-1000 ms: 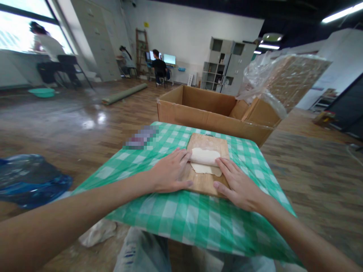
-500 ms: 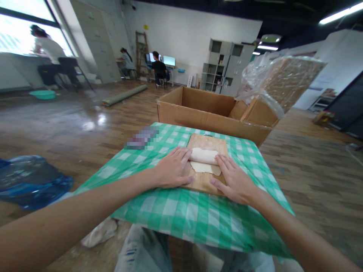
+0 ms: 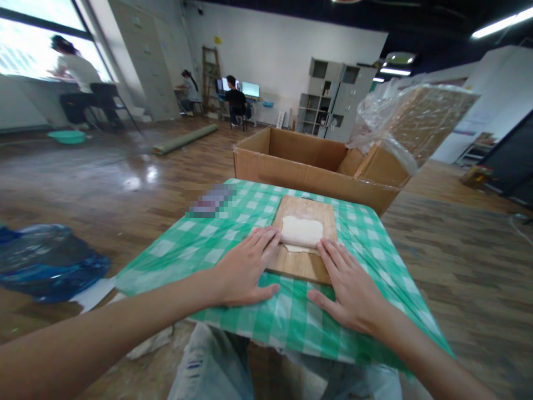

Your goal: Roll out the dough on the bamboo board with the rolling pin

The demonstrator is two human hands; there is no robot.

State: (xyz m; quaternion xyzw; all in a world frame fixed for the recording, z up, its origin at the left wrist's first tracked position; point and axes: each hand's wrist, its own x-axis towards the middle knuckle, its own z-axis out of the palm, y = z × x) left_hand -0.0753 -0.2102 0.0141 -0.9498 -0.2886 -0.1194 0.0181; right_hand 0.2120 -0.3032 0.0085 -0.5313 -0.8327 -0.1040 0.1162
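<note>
A pale rolling pin [image 3: 300, 240] lies crosswise on a thin sheet of dough [image 3: 302, 225]. The dough rests on a wooden cutting board [image 3: 297, 268], and a narrow strip of it shows in front of the pin. My left hand [image 3: 250, 266] has its fingertips on the pin's left end, fingers stretched out and thumb apart. At the right end, my right hand [image 3: 347, 283] presses with straight fingers, its thumb over the cloth. Both palms are low, near the board's front edge. The pin's ends are hidden under the fingers.
A green-and-white checked cloth [image 3: 233, 253] covers the small table. Beyond it stands a large open cardboard box [image 3: 291, 169]. A blurred-out item [image 3: 212, 200] lies at the table's far left corner. A blue plastic bag [image 3: 54, 264] is on the left. Several people sit farther back.
Both hands have drawn the rolling pin toward me over the dough. More dough now shows behind the pin and less in front. The view has shifted slightly.
</note>
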